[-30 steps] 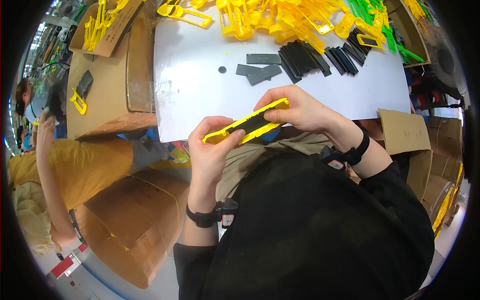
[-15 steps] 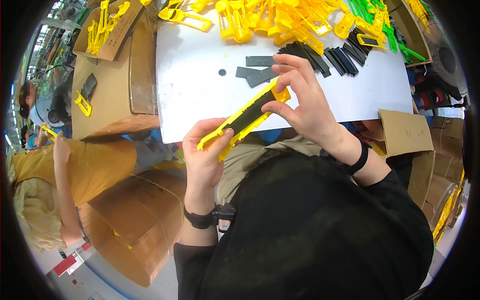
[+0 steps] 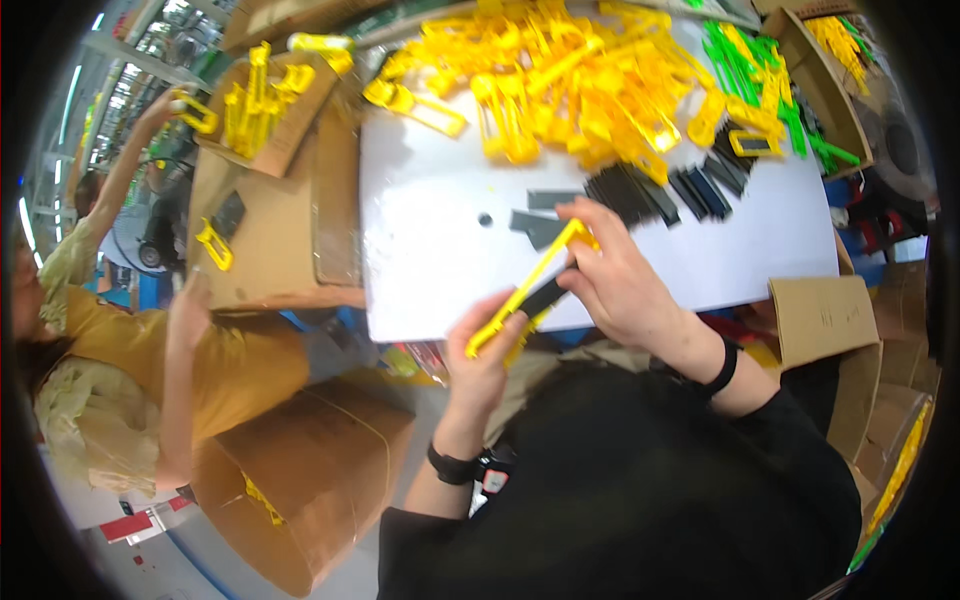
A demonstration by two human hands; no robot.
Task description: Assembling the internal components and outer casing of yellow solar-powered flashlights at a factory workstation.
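- Two bare hands hold one yellow frame (image 3: 527, 284), tilted in front of the body over the counter's (image 3: 430, 270) near edge, its right end higher in view.
- Left grip (image 3: 478, 358): closed on the frame's lower end, thumb on the near side.
- Right grip (image 3: 622, 290): grasping the upper end between thumb and fingers; slight blur there.
- One black strip (image 3: 545, 297) lies along the frame, between the hands.
- Several dark strips (image 3: 632, 194) lie stacked just beyond the right grip; grey strips (image 3: 538, 226) lie loose beside them.
- One small black disc (image 3: 485, 220) lies left of those, apart.
- Many yellow parts (image 3: 560, 75) are heaped on the far side, with green parts (image 3: 735, 65) to their right.
- One open box (image 3: 290, 135) of yellow pieces stands on a carton (image 3: 255, 275) at left.
- One co-worker (image 3: 245, 375) in a yellow apron sits at far left, a raised hand holding a yellow piece (image 3: 200, 118).
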